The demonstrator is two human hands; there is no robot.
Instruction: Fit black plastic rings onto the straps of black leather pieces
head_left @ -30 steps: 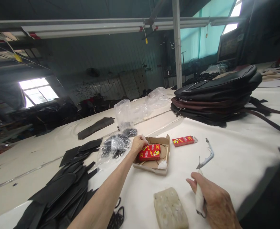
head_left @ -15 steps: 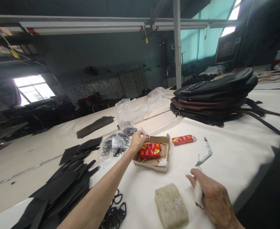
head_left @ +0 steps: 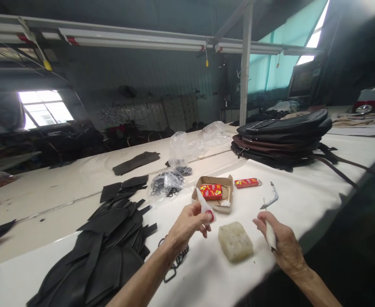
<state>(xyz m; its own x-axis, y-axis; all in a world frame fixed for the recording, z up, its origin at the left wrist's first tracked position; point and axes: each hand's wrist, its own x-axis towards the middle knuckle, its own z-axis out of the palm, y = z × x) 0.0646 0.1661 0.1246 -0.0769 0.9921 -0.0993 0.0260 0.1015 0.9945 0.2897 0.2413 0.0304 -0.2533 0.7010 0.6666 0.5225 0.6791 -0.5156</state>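
Observation:
My left hand (head_left: 190, 219) pinches a small white glue bottle (head_left: 203, 204) with a pointed nozzle and a red label. It hovers in front of an open cardboard box (head_left: 227, 208) that holds a red and yellow packet (head_left: 214, 192). My right hand (head_left: 281, 241) is closed around the white handle of an awl-like tool (head_left: 271, 236), whose thin tip seems to point away from me. Between my hands lies a pale, translucent block (head_left: 235, 241). Beyond my right hand rests a bent grey metal tool (head_left: 272, 197), near another red packet (head_left: 247, 183).
Black flat pieces (head_left: 107, 226) are heaped at the left. Black rings (head_left: 171, 270) lie under my left forearm. A plastic bag of black parts (head_left: 168, 184) is behind the box. Stacked bags (head_left: 280, 136) with trailing straps occupy the back right. The table's edge runs along the right.
My left hand has drawn back from the box towards me, bringing the glue bottle with it. My right hand keeps its hold on the white-handled tool. The view has shifted.

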